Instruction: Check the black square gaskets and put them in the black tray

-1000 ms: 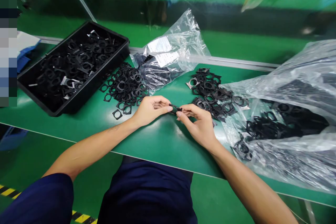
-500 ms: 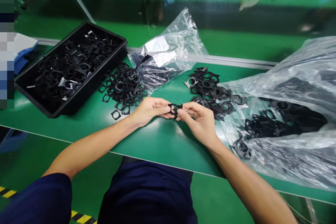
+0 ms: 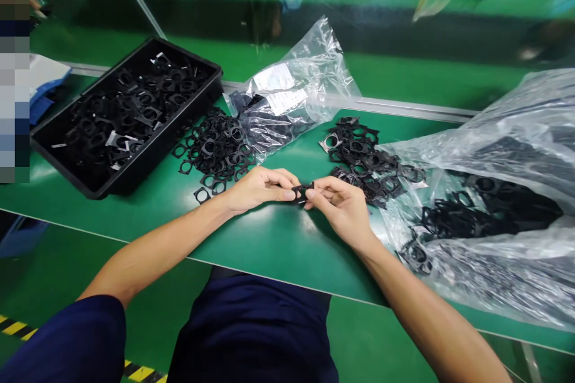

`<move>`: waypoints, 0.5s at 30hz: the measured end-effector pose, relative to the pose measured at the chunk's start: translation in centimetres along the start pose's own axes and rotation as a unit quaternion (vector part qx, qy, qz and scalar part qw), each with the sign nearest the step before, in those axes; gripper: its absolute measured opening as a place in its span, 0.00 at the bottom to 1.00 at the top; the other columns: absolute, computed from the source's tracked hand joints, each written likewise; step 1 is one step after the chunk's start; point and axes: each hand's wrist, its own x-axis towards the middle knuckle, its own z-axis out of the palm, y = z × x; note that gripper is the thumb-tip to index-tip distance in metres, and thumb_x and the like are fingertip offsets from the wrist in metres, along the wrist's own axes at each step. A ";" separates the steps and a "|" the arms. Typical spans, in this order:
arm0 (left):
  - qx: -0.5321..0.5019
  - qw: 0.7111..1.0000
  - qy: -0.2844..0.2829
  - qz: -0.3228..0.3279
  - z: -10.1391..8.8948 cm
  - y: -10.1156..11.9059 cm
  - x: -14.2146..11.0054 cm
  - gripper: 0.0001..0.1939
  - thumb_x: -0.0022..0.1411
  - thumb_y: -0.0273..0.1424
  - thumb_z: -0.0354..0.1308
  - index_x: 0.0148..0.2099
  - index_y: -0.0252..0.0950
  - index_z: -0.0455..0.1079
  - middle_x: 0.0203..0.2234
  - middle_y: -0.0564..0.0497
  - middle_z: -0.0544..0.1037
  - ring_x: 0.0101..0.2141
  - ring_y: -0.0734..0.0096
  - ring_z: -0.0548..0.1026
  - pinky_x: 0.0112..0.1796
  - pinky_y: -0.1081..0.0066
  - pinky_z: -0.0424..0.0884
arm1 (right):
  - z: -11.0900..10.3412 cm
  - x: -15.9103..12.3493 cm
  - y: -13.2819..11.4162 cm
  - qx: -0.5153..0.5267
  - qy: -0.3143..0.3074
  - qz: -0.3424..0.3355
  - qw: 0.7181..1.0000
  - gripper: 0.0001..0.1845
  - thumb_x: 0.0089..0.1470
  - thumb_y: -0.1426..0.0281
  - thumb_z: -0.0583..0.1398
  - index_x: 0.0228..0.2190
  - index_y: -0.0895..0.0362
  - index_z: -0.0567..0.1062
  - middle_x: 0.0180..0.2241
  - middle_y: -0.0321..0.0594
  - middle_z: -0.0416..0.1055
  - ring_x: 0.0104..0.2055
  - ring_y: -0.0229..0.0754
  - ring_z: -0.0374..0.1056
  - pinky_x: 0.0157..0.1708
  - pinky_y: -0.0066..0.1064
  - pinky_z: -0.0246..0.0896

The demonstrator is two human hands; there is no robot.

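Observation:
Both hands meet over the middle of the green table (image 3: 269, 239). My left hand (image 3: 260, 190) and my right hand (image 3: 341, 206) each pinch one side of a small black plastic frame part (image 3: 301, 191), held just above the surface. Fingers of both hands are curled closed round it. A loose pile of the same black parts (image 3: 215, 149) lies to the left of my hands, and another pile (image 3: 363, 158) lies to the right.
A black tray (image 3: 130, 176) holding several black parts stands at the left. A small clear bag (image 3: 291, 96) lies behind the hands, and a big clear bag (image 3: 494, 203) of parts fills the right side. A metal rail (image 3: 404, 109) runs along the back.
The part was turned between my fingers: edge-on at first, its ring face showing half a second ago, edge-on again now. My hands stayed in the same place.

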 end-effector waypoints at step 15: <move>-0.109 0.991 -0.012 -0.077 0.4 -0.4 0.0 0.20 0.46 0.40 0.77 0.36 0.31 0.78 0.33 0.46 0.83 0.30 0.71 0.81 0.38 0.68 0.80 | -0.3 0.3 -0.8 0.101 -0.036 0.075 0.991 0.18 0.44 0.58 0.74 0.31 0.57 0.80 0.23 0.34 0.75 0.21 0.33 0.67 0.26 0.29 0.69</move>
